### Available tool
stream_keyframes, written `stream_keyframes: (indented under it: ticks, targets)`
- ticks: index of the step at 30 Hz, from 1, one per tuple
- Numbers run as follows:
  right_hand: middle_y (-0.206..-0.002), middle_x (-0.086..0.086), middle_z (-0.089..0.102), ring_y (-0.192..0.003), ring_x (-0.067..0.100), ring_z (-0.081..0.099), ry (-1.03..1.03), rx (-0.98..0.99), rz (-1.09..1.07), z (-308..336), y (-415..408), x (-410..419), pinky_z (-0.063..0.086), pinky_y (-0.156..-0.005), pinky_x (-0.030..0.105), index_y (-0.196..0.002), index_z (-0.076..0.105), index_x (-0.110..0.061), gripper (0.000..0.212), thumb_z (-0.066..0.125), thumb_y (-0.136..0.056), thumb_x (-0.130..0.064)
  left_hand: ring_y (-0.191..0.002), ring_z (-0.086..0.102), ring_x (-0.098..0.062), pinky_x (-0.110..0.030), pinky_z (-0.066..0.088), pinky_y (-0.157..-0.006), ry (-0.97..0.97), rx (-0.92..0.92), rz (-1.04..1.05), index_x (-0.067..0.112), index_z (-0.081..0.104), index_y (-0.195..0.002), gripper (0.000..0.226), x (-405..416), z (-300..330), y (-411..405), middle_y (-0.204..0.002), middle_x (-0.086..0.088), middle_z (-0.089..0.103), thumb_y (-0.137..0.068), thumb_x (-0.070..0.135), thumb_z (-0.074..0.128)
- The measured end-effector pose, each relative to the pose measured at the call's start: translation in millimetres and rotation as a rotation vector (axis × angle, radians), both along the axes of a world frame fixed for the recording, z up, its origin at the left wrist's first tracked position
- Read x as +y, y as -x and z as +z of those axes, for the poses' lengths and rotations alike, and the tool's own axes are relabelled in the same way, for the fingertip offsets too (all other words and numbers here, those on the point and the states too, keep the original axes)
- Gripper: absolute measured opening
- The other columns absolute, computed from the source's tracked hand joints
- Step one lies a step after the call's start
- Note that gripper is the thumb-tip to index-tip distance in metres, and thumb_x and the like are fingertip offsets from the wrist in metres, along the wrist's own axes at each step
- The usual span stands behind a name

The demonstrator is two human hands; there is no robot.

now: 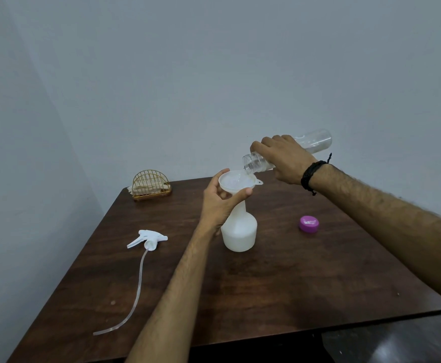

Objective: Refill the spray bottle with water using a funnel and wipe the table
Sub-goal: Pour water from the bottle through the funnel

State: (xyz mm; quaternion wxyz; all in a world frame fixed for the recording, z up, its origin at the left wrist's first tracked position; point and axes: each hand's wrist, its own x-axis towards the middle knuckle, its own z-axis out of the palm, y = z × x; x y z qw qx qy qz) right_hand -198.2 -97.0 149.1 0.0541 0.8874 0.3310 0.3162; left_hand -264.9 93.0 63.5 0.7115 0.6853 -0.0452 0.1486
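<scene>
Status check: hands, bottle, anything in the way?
Left hand steadies funnel on spray bottle. Right hand tips water bottle. Nothing blocking.

A gold wire holder with pale folded cloth or napkins inside stands at the far left corner of the dark wooden tabletop, against a plain grey wall.

A dark wooden tabletop fills the lower half of the frame. At its centre a white spray bottle is stood upright. A detached trigger sprayer with its long tube is laid at lower left, a purple cap at right, and a gold wire holder at the upper left corner.
</scene>
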Motion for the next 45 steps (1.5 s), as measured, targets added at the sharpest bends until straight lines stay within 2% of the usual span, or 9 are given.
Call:
stream_keyframes:
  ticks: [11, 20, 24, 27, 31, 35, 40, 43, 45]
  targets:
    - [-0.100, 0.005, 0.057, -0.088, 0.029, 0.054, 0.038, -0.039, -0.007, 4.8, 0.0, 2.2, 0.040, -0.085, 0.040, -0.120, 0.051, -0.018, 0.056, 0.058, -0.070, 0.008, -0.099, 0.066, 0.008, -0.021, 0.055, -0.091, -0.014, -0.001, 0.012, 0.016, 0.053, -0.140, 0.076, -0.9, 2.2, 1.5, -0.116, 0.015, 0.064, -0.073, 0.013, 0.089]
    - [-0.099, 0.005, 0.057, -0.087, 0.029, 0.054, 0.058, -0.070, -0.006, 8.4, -1.4, 2.4, 0.041, -0.084, 0.041, -0.118, 0.052, -0.017, 0.054, 0.058, -0.071, 0.008, -0.112, 0.065, -0.004, -0.029, 0.055, -0.099, -0.013, -0.004, 0.008, 0.016, 0.052, -0.142, 0.077, 0.2, 0.6, 0.5, -0.124, 0.007, 0.065, -0.074, 0.015, 0.089]
    - [-0.095, 0.005, 0.056, -0.082, 0.028, 0.052, 0.089, -0.113, -0.002, 13.2, -2.8, 4.5, 0.041, -0.080, 0.041, -0.115, 0.052, -0.017, 0.056, 0.060, -0.067, 0.010, -0.106, 0.065, 0.003, -0.023, 0.055, -0.094, -0.027, -0.003, 0.017, 0.017, 0.052, -0.142, 0.077, -0.1, 0.5, 0.1, -0.120, 0.013, 0.064, -0.074, 0.015, 0.089]
    - [-0.092, 0.005, 0.056, -0.079, 0.028, 0.052, 0.128, -0.173, 0.003, 14.7, -5.5, 6.3, 0.042, -0.078, 0.042, -0.113, 0.051, -0.017, 0.059, 0.062, -0.062, 0.011, -0.106, 0.064, 0.001, -0.021, 0.054, -0.093, -0.041, -0.002, 0.026, 0.019, 0.052, -0.142, 0.078, -0.9, 1.4, 0.5, -0.120, 0.014, 0.063, -0.074, 0.017, 0.089]
    - [-0.094, 0.007, 0.057, -0.081, 0.030, 0.054, 0.162, -0.245, 0.023, 14.6, -5.9, 8.5, 0.042, -0.081, 0.044, -0.113, 0.052, -0.015, 0.061, 0.062, -0.061, 0.014, -0.097, 0.063, 0.009, -0.013, 0.054, -0.080, -0.057, 0.005, 0.043, 0.021, 0.052, -0.141, 0.076, -2.3, 2.9, 0.0, -0.113, 0.023, 0.060, -0.074, 0.020, 0.089]
    - [-0.097, 0.010, 0.059, -0.084, 0.032, 0.056, 0.185, -0.303, 0.037, 13.6, -4.2, 10.7, 0.043, -0.084, 0.047, -0.114, 0.054, -0.013, 0.063, 0.062, -0.058, 0.016, -0.089, 0.063, 0.020, -0.010, 0.053, -0.073, -0.055, 0.007, 0.045, 0.019, 0.052, -0.140, 0.074, -2.1, 2.9, 0.4, -0.111, 0.022, 0.060, -0.076, 0.016, 0.088]
    - [-0.097, 0.012, 0.059, -0.084, 0.033, 0.056, 0.191, -0.359, 0.066, 10.9, -4.5, 10.1, 0.044, -0.085, 0.048, -0.114, 0.056, -0.011, 0.063, 0.055, -0.059, 0.018, -0.097, 0.065, 0.008, -0.013, 0.054, -0.079, -0.042, 0.010, 0.039, 0.020, 0.052, -0.140, 0.074, -2.2, 3.5, 1.5, -0.114, 0.020, 0.061, -0.075, 0.017, 0.088]
    - [-0.095, 0.010, 0.058, -0.082, 0.032, 0.056, 0.160, -0.311, 0.060, 9.8, -4.1, 9.2, 0.044, -0.083, 0.047, -0.114, 0.056, -0.012, 0.062, 0.055, -0.060, 0.018, -0.098, 0.064, 0.006, -0.013, 0.054, -0.079, -0.036, 0.008, 0.035, 0.021, 0.053, -0.139, 0.073, -2.5, 3.4, 2.0, -0.115, 0.019, 0.061, -0.075, 0.017, 0.088]
    - [-0.095, 0.006, 0.057, -0.081, 0.030, 0.055, 0.062, -0.179, 0.049, 7.6, -3.8, 8.4, 0.042, -0.078, 0.042, -0.115, 0.054, -0.015, 0.058, 0.056, -0.064, 0.013, -0.095, 0.065, 0.008, -0.012, 0.054, -0.078, -0.038, 0.010, 0.034, 0.020, 0.053, -0.139, 0.073, -2.4, 3.6, 2.6, -0.114, 0.018, 0.061, -0.076, 0.017, 0.088]
